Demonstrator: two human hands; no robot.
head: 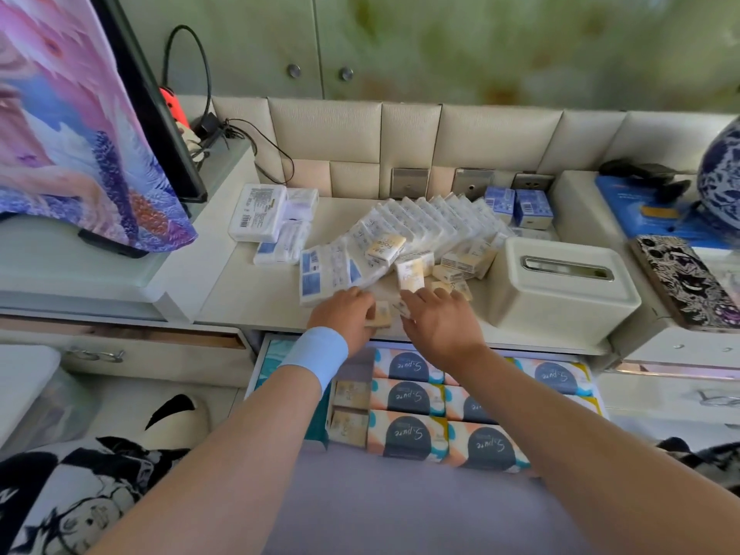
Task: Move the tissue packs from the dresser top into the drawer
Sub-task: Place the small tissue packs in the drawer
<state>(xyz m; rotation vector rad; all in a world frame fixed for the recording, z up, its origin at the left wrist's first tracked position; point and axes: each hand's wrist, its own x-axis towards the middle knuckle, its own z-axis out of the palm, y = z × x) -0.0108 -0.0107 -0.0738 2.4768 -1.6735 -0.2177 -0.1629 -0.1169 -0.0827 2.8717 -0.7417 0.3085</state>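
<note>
The open drawer (256, 362), nearest, already holds rows of packs. At the tabletop (248, 306) front edge, left hand (344, 314) and right hand (440, 320) each grip a small yellow tissue pack (381, 315): pick-up step. Next, lower both into the drawer; the fanned pile (420, 222) behind awaits.

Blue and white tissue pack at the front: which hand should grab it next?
Left, probably. The left hand lies just in front of the blue and white pack; the right hand is farther over, by the yellow packs, and would have to cross. The left holds a small yellow pack, though.
</note>
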